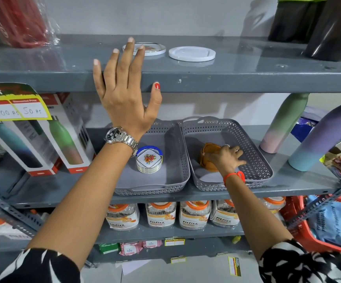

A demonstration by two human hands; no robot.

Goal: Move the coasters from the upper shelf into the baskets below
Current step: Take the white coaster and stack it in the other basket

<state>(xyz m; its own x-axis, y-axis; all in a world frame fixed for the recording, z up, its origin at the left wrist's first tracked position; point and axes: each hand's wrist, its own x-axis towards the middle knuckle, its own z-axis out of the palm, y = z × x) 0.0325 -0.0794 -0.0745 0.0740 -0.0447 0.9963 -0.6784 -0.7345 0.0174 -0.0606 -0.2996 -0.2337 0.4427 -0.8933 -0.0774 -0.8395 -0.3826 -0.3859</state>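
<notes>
- Two coasters remain on the upper shelf (247,78), back from its front edge: a floral coaster (155,49) and a plain white coaster (192,54), apart.
- Left hand (124,92) reaches up flat over the front edge, grip spread wide and empty, fingertips (141,48) over the floral coaster.
- Right hand (225,158) is down in the right basket (257,152), grip curled on a stack of orange coasters (206,156).
- Left basket (175,160) holds a floral stack (149,160).
- These look rigid, glossy, light, possibly breakable: likely best slid to the shelf's front edge, then pinched by the rim.
</notes>
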